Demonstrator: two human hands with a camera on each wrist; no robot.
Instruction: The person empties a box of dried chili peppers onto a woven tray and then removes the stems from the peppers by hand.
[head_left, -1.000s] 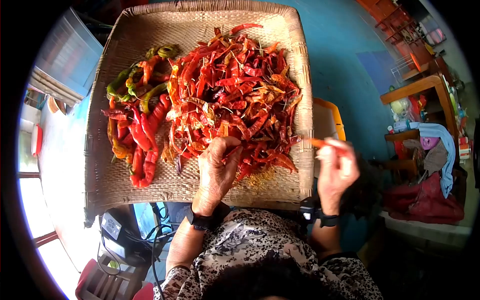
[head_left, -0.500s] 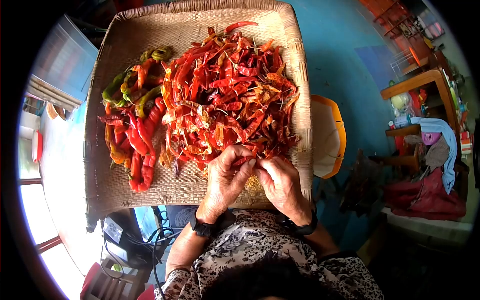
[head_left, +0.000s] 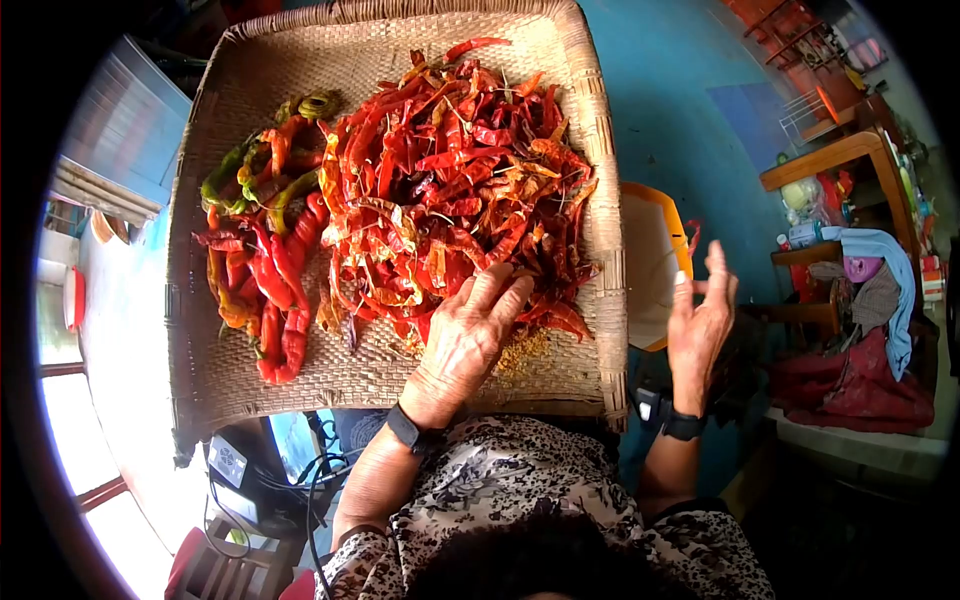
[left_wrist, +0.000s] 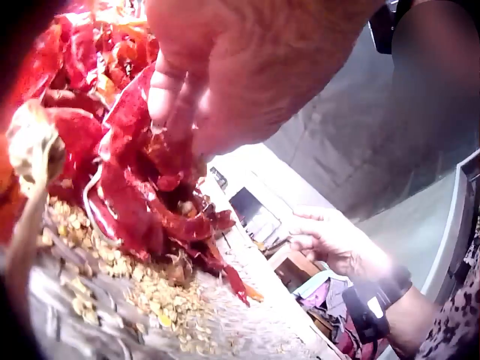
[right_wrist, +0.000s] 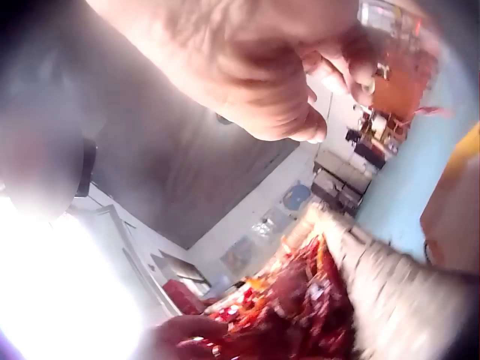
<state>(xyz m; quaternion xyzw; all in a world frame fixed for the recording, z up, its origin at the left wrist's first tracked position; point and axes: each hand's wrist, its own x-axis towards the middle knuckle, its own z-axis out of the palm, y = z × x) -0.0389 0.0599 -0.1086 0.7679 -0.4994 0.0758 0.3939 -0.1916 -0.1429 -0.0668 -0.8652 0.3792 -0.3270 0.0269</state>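
A heap of dried red chilies (head_left: pixel 460 190) fills the middle and right of a woven tray (head_left: pixel 400 395). My left hand (head_left: pixel 465 335) lies at the heap's front edge, its fingers reaching down among the chilies. In the left wrist view its fingertips (left_wrist: pixel 161 101) touch a wrinkled red chili (left_wrist: pixel 135 202). Beyond the tray's right rim, my right hand (head_left: pixel 700 325) is raised with its fingers extended, beside an orange-rimmed container (head_left: pixel 648 270). A small red chili (head_left: pixel 694 235), blurred in the right wrist view, is in the air past those fingers.
Fresher red and green chilies (head_left: pixel 275 260) form a separate group on the tray's left side. Loose yellow seeds (head_left: pixel 520 352) are scattered near its front. A wooden shelf (head_left: pixel 830 170) with cloths stands at the far right; cables (head_left: pixel 310 480) hang at the lower left.
Half a second ago both hands met over the tray's front. Since then the right hand has swung right to the container and let go of a chili; the left fingers have lowered onto the heap.
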